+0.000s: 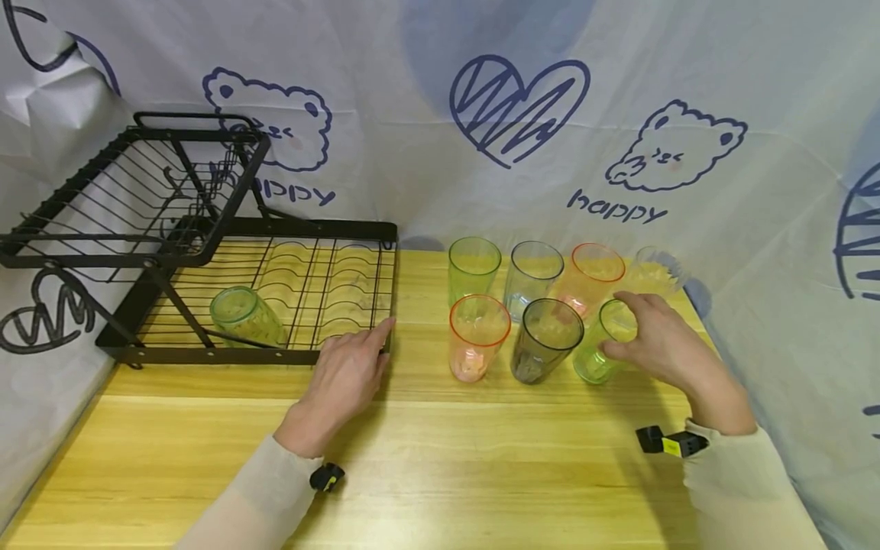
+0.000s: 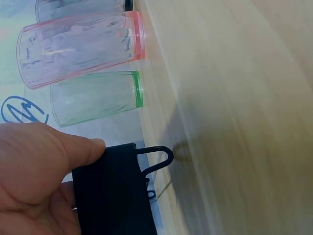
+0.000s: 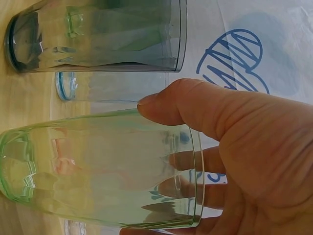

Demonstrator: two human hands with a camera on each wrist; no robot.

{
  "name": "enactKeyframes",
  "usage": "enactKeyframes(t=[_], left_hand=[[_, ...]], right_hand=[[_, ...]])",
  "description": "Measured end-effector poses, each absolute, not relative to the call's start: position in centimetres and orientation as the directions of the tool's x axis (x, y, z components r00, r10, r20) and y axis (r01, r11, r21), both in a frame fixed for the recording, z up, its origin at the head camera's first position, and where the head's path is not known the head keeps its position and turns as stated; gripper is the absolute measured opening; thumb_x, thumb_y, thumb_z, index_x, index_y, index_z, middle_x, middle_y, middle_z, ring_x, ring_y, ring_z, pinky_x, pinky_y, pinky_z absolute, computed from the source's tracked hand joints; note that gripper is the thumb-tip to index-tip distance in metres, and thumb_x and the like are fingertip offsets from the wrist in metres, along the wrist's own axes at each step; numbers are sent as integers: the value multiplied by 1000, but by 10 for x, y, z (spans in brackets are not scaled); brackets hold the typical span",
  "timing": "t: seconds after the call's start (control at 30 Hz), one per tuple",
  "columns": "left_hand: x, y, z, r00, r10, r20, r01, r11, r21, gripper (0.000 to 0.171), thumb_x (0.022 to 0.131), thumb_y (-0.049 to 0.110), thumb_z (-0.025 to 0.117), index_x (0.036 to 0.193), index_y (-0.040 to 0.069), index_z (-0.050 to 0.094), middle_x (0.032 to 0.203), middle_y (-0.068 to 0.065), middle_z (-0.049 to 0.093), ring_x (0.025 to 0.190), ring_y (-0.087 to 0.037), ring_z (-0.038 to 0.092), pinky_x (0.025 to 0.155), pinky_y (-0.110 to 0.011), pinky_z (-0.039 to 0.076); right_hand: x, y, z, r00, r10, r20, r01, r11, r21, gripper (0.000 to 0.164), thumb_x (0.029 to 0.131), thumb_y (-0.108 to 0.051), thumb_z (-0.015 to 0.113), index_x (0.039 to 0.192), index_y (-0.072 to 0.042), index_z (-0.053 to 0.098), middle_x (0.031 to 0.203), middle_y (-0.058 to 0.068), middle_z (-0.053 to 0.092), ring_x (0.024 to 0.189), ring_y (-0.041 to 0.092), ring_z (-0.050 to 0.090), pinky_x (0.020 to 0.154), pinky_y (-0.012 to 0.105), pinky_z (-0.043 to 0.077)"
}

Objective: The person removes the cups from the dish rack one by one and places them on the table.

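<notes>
My left hand holds the front right corner of a black wire dish rack; the left wrist view shows the thumb against the black rim, above a wire foot. My right hand grips a light green drinking glass near its rim. In the right wrist view the thumb lies on one side of that glass and the fingers reach round behind it. Left of it stand a dark grey glass and a red-rimmed glass, both upright.
Behind are a green glass, a blue-rimmed glass, another red-rimmed glass and a clear glass. Inside the rack a green glass leans base up. The rack's upper tier rises at left. A printed cloth hangs behind the wooden table.
</notes>
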State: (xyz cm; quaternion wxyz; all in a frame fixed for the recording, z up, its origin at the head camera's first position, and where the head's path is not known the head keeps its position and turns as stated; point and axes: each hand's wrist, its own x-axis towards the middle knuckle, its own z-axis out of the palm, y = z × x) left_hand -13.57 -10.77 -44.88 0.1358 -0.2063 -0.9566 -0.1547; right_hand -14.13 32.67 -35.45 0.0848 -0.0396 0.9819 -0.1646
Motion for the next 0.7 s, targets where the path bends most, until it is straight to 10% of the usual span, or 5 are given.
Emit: enactKeyframes(t=[0.3,0.7], left_hand=[[-137,-111,-445,-868,376,323,465,844,266,58,96,11,77,150,5,56,98,-13,76,84,-33,71,77,-48,58],[-143,-129,-418,-929,327,175,370,805,463,50,105,17,64,152,5,53,147,-21,61,133,-43,60,111,-59,50]], right_hand=[[-141,326,-355,-983,-101,-155,-44,942,-333,94,91,-36,78,160,7,31,156,43,32,140,63,36,112,76,34],[-141,325,-355,-983,-95,-157,-38,942,-333,94,91,-35,77,160,8,30,155,44,31,139,64,36,111,76,35]])
